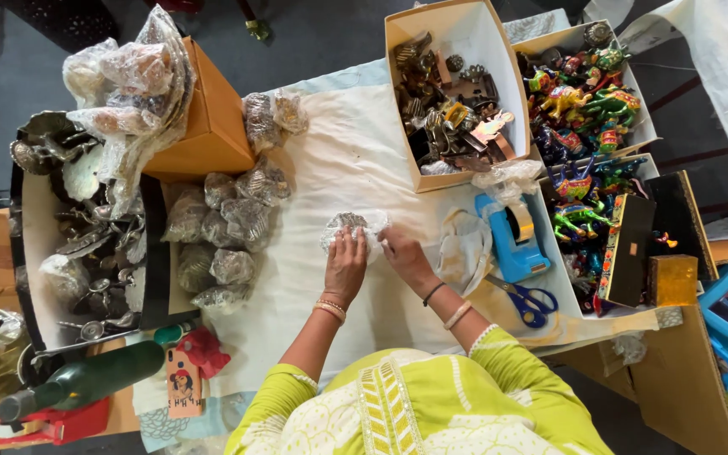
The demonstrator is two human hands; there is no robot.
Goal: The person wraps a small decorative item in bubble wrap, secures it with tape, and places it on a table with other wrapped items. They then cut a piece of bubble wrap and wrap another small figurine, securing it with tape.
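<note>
A small metal piece wrapped in clear plastic (pixel 352 226) lies on the white cloth (pixel 355 152) in the middle of the table. My left hand (pixel 345 266) presses on its near left side, fingers spread over the wrap. My right hand (pixel 403 255) pinches the wrap's right edge. A blue tape dispenser (pixel 511 238) and blue-handled scissors (pixel 529 301) lie just right of my right hand.
Several wrapped pieces (pixel 221 236) are piled at left beside an orange box (pixel 212 118). A black tray of metal figures (pixel 86 244) sits far left, with a green bottle (pixel 86 379) near it. Boxes of brass pieces (pixel 457 109) and painted animal figures (pixel 587 109) stand at right.
</note>
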